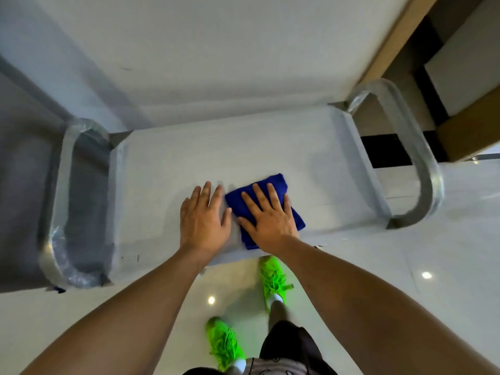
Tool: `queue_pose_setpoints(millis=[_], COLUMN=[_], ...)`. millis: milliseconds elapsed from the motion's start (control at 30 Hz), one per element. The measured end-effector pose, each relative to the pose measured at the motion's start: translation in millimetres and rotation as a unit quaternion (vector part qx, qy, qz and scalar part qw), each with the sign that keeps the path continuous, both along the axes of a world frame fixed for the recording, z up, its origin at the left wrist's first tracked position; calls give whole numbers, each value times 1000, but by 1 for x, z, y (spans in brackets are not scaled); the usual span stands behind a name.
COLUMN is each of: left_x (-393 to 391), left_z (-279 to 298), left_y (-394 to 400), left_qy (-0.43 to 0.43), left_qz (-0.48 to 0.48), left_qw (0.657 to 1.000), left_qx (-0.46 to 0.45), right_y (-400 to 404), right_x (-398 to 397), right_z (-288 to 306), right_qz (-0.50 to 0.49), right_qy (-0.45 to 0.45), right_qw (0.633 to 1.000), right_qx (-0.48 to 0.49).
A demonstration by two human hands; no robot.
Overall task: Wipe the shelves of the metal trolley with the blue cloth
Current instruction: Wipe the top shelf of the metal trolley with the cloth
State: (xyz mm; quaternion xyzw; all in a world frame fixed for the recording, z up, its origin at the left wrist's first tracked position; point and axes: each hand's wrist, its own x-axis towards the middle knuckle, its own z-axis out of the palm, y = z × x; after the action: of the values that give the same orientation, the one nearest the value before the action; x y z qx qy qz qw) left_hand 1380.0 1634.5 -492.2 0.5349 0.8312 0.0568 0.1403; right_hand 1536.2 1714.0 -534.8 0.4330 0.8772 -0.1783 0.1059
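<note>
The metal trolley's top shelf [189,155] fills the middle of the view, seen from above, with a looped handle at each end. A folded blue cloth [276,184] lies on the shelf near its front edge. My right hand [267,217] presses flat on the cloth, fingers spread. Just left of the cloth, my left hand [204,215] lies flat on the bare shelf with its fingers apart and nothing in it. The lower shelves are hidden under the top one.
The left handle [67,201] and right handle [411,147] are wrapped in clear film. A white wall rises right behind the trolley. Wooden panelling [460,125] stands at the right. My feet in bright green shoes [273,277] stand on glossy floor tiles at the trolley's front edge.
</note>
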Motion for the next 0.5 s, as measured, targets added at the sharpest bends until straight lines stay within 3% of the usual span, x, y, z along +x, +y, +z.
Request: queue_pose_setpoints(millis=[300, 500], left_x=[68, 83], left_z=[-15, -19], left_y=[62, 57], left_qy=[0, -7], left_qz=[-105, -117], left_qw=[993, 989], left_qx=[-62, -87], right_y=[44, 30], right_x=[134, 147], right_z=[2, 2], right_qz=[-227, -316], right_qy=[-37, -26], right_qw=[973, 948], right_qx=[-7, -18])
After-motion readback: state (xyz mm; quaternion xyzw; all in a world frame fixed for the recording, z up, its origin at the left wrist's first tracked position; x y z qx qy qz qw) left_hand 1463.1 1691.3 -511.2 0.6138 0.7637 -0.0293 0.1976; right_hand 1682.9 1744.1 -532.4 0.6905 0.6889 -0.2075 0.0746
